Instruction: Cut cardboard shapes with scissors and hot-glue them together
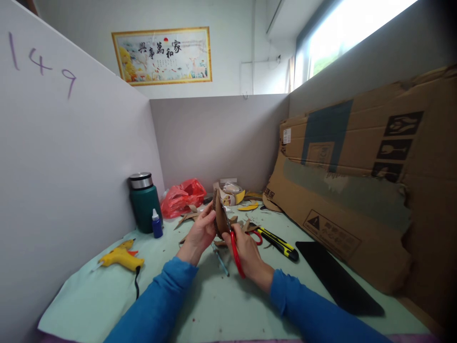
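Left hand (202, 232) clamped on curved brown cardboard piece (220, 218), between hands; right hand (250, 253) gripping red-handled metal scissors (236, 257); trimming likely in hand, blade contact unclear; next snip would need steady hold

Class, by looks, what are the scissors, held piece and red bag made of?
Scissors: smooth red handles, probably plastic; grey blades, likely steel.
Held piece: apparently cardboard, matt brown, rough-looking edge.
Red bag: seemingly thin plastic, glossy, crinkled, translucent.
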The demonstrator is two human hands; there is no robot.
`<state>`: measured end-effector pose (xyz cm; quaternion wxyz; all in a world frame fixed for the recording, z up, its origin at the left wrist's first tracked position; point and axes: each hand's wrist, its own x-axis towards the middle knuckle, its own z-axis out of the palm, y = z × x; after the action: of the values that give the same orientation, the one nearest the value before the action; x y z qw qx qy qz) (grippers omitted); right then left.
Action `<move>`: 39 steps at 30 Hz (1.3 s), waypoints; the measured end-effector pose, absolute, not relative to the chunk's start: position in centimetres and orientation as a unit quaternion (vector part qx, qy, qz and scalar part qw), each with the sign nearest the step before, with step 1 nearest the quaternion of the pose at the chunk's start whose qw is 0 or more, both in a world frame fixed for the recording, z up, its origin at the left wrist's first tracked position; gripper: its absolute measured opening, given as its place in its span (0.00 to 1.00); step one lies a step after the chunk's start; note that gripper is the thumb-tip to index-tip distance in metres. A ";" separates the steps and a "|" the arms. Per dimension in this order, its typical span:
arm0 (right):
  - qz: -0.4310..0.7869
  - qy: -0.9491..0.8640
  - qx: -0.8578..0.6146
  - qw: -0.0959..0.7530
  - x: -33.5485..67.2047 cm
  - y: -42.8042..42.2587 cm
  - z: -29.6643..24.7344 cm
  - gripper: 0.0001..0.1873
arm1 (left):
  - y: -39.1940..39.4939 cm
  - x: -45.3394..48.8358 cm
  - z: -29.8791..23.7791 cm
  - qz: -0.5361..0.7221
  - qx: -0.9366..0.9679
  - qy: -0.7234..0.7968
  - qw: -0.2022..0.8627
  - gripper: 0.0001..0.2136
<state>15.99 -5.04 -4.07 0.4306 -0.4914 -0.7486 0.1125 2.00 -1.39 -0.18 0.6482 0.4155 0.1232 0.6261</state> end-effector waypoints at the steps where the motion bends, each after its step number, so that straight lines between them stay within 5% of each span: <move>1: 0.114 -0.748 -0.493 0.429 16.0 -5.0 -4.0 0.10 | -1.4 2.0 -0.2 0.625 0.417 0.125 0.648 0.18; 39: 0.126 -0.743 -0.481 0.448 16.0 -4.6 -4.1 0.10 | -1.3 2.0 -0.5 0.616 0.416 0.128 0.657 0.18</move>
<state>16.02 -4.64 -4.15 0.4479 -0.4805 -0.7433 0.1265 2.04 -1.29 -0.51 0.6566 0.4155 0.1276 0.6163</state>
